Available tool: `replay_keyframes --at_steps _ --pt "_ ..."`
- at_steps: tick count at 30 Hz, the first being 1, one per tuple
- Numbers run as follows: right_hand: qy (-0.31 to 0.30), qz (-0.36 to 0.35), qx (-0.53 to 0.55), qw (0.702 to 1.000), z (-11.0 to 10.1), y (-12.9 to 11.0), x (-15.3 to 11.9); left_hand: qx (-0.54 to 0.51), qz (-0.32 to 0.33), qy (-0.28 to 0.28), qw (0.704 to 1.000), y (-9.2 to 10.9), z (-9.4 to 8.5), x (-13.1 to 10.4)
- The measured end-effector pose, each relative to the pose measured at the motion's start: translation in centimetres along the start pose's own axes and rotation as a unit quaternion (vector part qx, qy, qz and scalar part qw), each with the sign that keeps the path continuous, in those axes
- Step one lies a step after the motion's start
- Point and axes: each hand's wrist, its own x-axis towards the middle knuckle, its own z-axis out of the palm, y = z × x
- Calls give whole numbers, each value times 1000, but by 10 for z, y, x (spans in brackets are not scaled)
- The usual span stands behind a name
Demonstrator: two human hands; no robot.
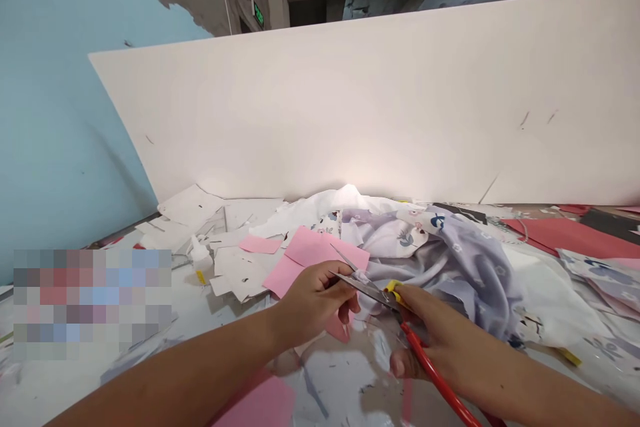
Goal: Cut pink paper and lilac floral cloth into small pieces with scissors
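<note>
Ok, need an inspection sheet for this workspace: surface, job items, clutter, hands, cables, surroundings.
Surface: white tabletop, heavily covered; blurred patch at left unreadable
Job's things: red-handled metal scissors, blades open
Clutter: pink paper sheets, crumpled lilac floral fabric, white plastic bottle, red sheets
Grippers: right hand holds the scissors; left hand is at the blades, grip unclear
Cables: nothing seen on the tabletop
Surroundings: large white panel behind, light-blue wall left, green-lit sign above
</note>
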Motion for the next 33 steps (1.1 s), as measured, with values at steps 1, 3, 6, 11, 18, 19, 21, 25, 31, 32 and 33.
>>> replay_keyframes --at_steps 1,3,6,11,18,19,21,25,31,32,33 --pt "1 -6 2 1000 0 -1 -1 5 1 12 1000 0 1 0" --pt "2 -12 8 1000 0 -3 -2 16 3 30 999 0 2 -1" --pt "14 1 35 999 3 -4 -3 31 9 46 998 1 4 -1" --pt "56 6 58 997 11 -2 -2 30 15 54 998 5 10 -4" --pt "22 -19 73 997 5 -2 -3 17 4 69 997 6 16 -6" --pt "13 -22 79 997 3 -4 -4 15 3 73 997 6 15 -6" --pt "3 -24 85 996 1 -6 -5 10 2 87 996 5 14 -5" --pt "-8 -21 73 997 0 -6 -5 4 -4 109 994 5 12 -4" --pt "-1 -12 46 999 3 1 -1 29 5 78 997 5 14 -4" --pt "0 -14 43 999 3 2 -1 35 7 75 997 6 15 -4" --pt "-2 -15 42 999 4 3 -1 43 7 73 996 6 15 -5"
